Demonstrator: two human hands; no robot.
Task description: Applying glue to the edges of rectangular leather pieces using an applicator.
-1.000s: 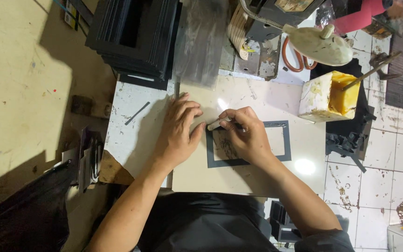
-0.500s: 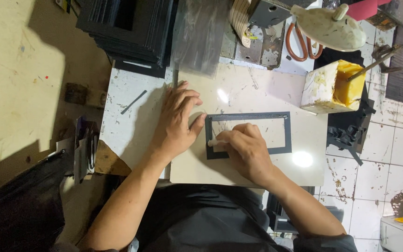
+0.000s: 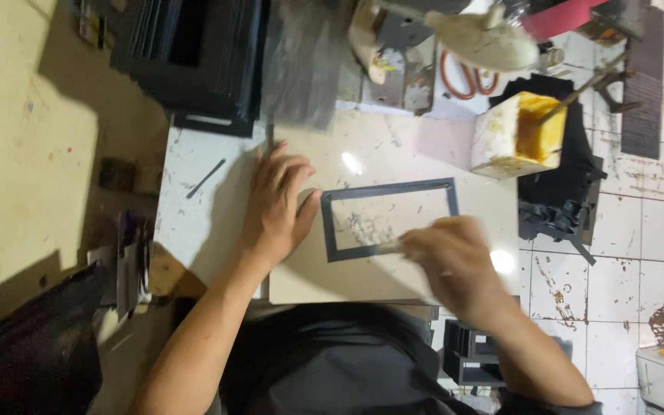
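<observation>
A dark rectangular frame [image 3: 390,220] lies flat on the pale board [image 3: 393,277]. The left hand [image 3: 277,206] is spread open just beside the frame's left edge, thumb touching it, and the blurred right hand [image 3: 455,257] at its lower right corner grips a thin brush-like stick [image 3: 388,248]. If the left hand lifts, the frame may well slide under the strokes, and the glue-stained tub [image 3: 518,135] standing beyond the frame's upper right corner could be knocked by a wide reach.

We see our left hand [image 3: 277,206] lying flat, palm down, with the fingers spread and pointing away from us and the thumb stretched to the right. Our right hand [image 3: 455,261] is blurred; its fingers are curled closed. Both forearms are bare and reach forward from our body.
</observation>
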